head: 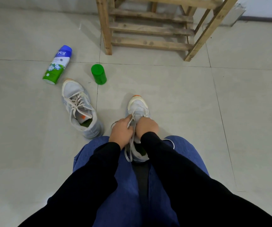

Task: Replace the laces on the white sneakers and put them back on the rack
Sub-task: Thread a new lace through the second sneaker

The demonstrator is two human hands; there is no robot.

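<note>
White sneaker point(137, 106) on the floor between the knees, toe pointing far; left hand point(121, 130) pinches its lace point(126, 155), right hand point(147, 126) grips the upper. Left, second sneaker point(81, 110), laced; farther, green cap point(98, 74), spray can point(57, 64) lying down, wooden rack point(148, 28)

Domestic interior, probably an entryway or utility corner of a home. Evidence: pale tiled floor point(164, 82) with grey grout lines; rough wooden slatted rack point(148, 28) standing against a plain white wall point(266, 5); dark skirting strip point(262, 19) at the wall base; worn sneakers point(79, 108) on the floor.
</note>
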